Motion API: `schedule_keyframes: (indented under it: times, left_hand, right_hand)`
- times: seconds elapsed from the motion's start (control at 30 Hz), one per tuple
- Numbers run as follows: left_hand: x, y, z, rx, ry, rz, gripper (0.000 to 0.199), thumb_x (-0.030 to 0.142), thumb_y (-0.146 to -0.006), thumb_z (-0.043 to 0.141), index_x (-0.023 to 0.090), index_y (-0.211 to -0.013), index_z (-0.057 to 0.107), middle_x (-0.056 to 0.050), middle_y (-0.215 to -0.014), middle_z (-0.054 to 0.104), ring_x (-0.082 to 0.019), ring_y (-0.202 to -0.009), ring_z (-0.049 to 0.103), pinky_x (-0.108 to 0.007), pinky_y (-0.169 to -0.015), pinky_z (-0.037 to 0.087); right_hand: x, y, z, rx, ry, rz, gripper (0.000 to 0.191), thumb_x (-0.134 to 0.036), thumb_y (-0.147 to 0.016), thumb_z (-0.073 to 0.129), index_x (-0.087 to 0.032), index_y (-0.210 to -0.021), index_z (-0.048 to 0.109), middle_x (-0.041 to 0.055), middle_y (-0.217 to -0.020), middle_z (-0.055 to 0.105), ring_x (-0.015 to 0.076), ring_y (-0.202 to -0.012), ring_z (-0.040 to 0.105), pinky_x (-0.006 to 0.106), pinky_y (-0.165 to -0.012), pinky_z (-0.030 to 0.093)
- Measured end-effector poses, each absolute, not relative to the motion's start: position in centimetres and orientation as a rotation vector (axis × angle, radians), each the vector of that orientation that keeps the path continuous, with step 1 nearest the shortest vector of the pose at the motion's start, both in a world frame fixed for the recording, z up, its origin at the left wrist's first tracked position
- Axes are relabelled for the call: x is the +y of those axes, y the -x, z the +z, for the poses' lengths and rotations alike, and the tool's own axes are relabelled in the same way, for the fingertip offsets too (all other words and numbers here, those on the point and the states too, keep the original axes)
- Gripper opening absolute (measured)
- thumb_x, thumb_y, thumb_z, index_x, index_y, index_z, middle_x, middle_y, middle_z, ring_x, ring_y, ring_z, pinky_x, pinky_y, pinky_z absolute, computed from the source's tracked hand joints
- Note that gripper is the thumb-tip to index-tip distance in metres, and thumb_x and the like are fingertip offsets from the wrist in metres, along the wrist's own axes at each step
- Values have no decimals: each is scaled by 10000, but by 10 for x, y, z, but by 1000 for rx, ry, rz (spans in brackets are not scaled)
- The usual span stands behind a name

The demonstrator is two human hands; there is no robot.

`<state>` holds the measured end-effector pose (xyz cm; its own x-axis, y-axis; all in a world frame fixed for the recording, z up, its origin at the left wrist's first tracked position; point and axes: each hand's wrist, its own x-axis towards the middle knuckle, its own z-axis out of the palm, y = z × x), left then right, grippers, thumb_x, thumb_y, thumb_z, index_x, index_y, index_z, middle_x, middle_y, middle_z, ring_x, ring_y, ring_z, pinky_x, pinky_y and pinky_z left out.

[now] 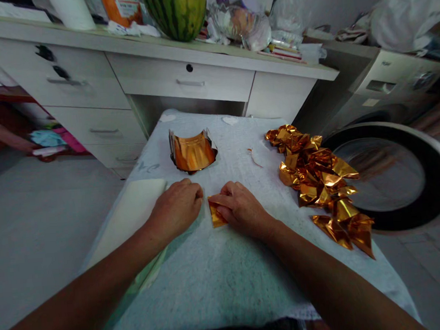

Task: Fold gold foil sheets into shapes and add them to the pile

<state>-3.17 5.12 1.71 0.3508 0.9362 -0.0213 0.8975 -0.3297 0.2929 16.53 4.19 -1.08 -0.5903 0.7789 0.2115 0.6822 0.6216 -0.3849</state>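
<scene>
In the head view, a small piece of gold foil paper [216,215] lies on the cloth-covered table [227,275]. My right hand [241,206] grips its right side between thumb and fingers. Just left of the foil, my left hand [181,203] rests with its fingers curled closed; whatever they may hold is hidden. Beyond the hands stands a curved stack of gold foil sheets [193,154], its ends bent upward. To the right spreads a heap of folded gold foil pieces [314,173].
A pale folded sheet [133,211] lies under my left forearm. A thin reddish thread [255,158] is near the heap. Behind the table is a white desk [153,79] bearing a cut watermelon [177,12]. A washing machine [391,80] with its round door [439,170] open borders the right side.
</scene>
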Motion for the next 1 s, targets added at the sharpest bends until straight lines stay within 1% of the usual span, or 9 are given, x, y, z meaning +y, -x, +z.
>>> schedule_keyframes:
  times: [0.17,0.4,0.6,0.87,1.0]
  left_hand:
    - [55,27,2,1647,-2271,335,182,238,-852,508,183,-838,681,-70,-873,629,-233,-871,595,-344,-784,446]
    - [57,24,1,1644,-2218,380,136,215,-810,548,188,-799,681,-58,-861,633,-226,-866,590,-343,-782,431]
    - [59,25,0,1608,-2174,431,135,204,-781,556,187,-793,689,-51,-849,641,-224,-875,597,-340,-800,431]
    - [58,23,2,1645,-2137,422,142,200,-768,558,181,-791,697,-52,-849,634,-223,-849,606,-334,-767,442]
    - [58,24,2,1635,-2144,450,150,205,-768,566,173,-807,707,-59,-854,635,-234,-859,613,-344,-777,448]
  right_hand:
    - [43,-166,-11,-2482,1151,386,290,-181,-902,577,-208,-1150,723,86,-965,574,190,-884,496,332,-798,419]
    - [43,-166,-9,-2461,1150,429,295,-169,-895,583,-213,-1152,722,79,-957,583,183,-869,498,327,-785,419]
    - [43,-166,-8,-2464,1154,439,313,-155,-884,584,-169,-1172,704,92,-975,589,193,-884,506,337,-800,424]
    - [43,-165,-10,-2470,1183,409,314,-152,-882,583,-195,-1167,706,78,-969,574,184,-882,492,334,-809,422]
    - [43,-164,-10,-2480,1189,411,318,-150,-875,595,-192,-1169,710,82,-962,576,188,-882,495,333,-806,422]
